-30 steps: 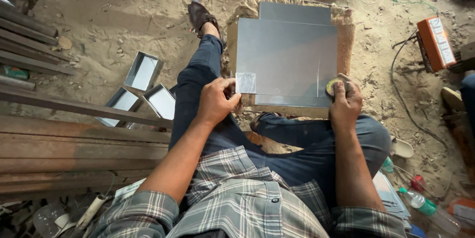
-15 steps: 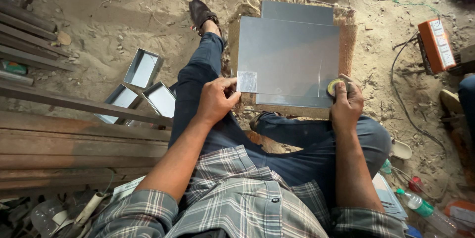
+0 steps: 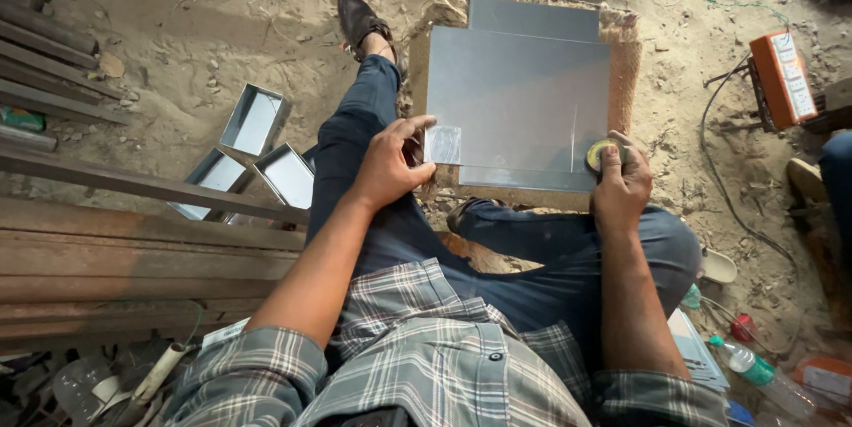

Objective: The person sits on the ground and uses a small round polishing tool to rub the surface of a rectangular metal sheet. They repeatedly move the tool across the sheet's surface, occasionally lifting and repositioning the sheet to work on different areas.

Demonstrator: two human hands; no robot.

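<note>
Centre of frame: person sits on sandy ground, flat grey sheet-metal panel (image 3: 519, 103) lying on a brown fibre mat (image 3: 626, 72) in front of the legs. A second grey sheet (image 3: 532, 19) sits under it, poking out at the top.

Left hand (image 3: 386, 165) at the panel's lower-left corner, thumb and fingers pinched on a small square grey metal offcut (image 3: 443, 145) that rests on the panel edge. Right hand (image 3: 621, 178) at the lower-right edge, fingers curled tight around a small round yellow-green tool (image 3: 601, 154); looks like a tape or marking wheel, can't tell which.

Progress, my read: 1 thin vertical line (image 3: 574, 138) already shows on the panel just left of the right hand, so marking looks started. No cuts or folds visible on the panel, so most of it appears left.

Left of frame: 3 open rectangular shiny metal trays (image 3: 253, 121), apparently finished pieces, beside rusty steel bars (image 3: 133, 249).

Hard to see: palm side of both hands, the tool's face, panel's near edge behind the knees. Orange box-shaped device (image 3: 781, 76) upper right, cable partly out of frame. Bottles lower right cut off.
</note>
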